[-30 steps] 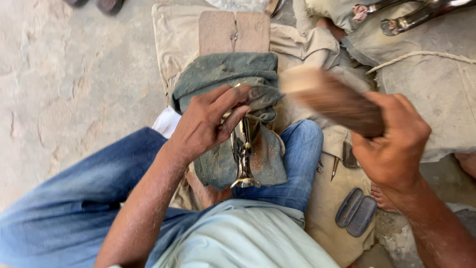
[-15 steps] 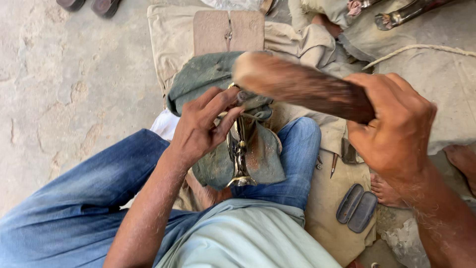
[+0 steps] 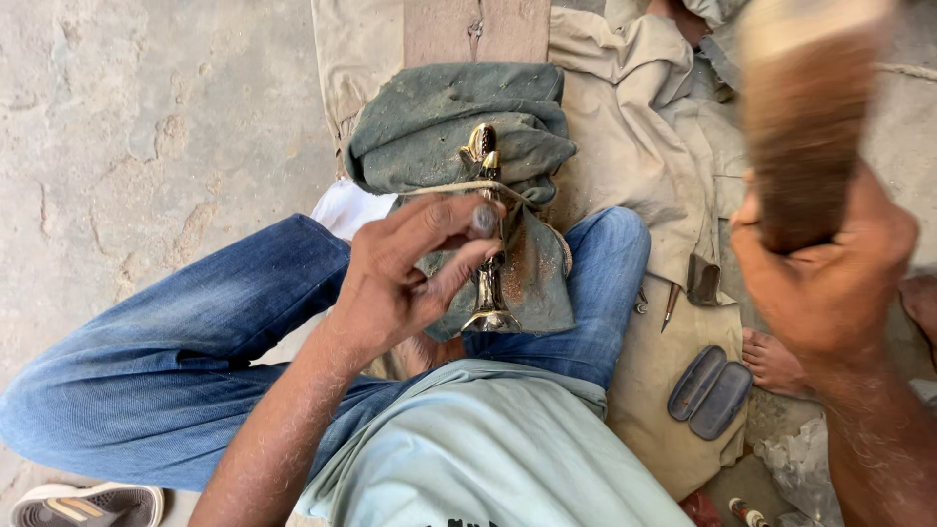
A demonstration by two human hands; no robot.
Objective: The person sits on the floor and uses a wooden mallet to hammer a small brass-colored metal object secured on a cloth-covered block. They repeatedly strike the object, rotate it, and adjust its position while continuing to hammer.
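Note:
A shiny brass figurine (image 3: pixel 485 234) lies lengthwise on a grey-green cloth (image 3: pixel 459 127), tied down by a thin cord over a padded block. My left hand (image 3: pixel 405 278) rests beside it, thumb and fingers pinching something small against the brass; what it pinches is too small to tell. My right hand (image 3: pixel 830 283) is raised at the right, gripping a thick wooden mallet (image 3: pixel 800 127) that stands upright and blurred.
I sit cross-legged in blue jeans (image 3: pixel 195 361) on a beige cloth (image 3: pixel 644 127). A wooden board (image 3: pixel 478 29) lies beyond the bundle. Small metal punches (image 3: pixel 673 303) and a dark case (image 3: pixel 711 392) lie right of my knee. A bare foot (image 3: pixel 776 361) and a sandal (image 3: pixel 88 506) show.
The mallet came down over the figurine, then swung back up and to the right. My left hand slid off the top of the brass piece, uncovering it.

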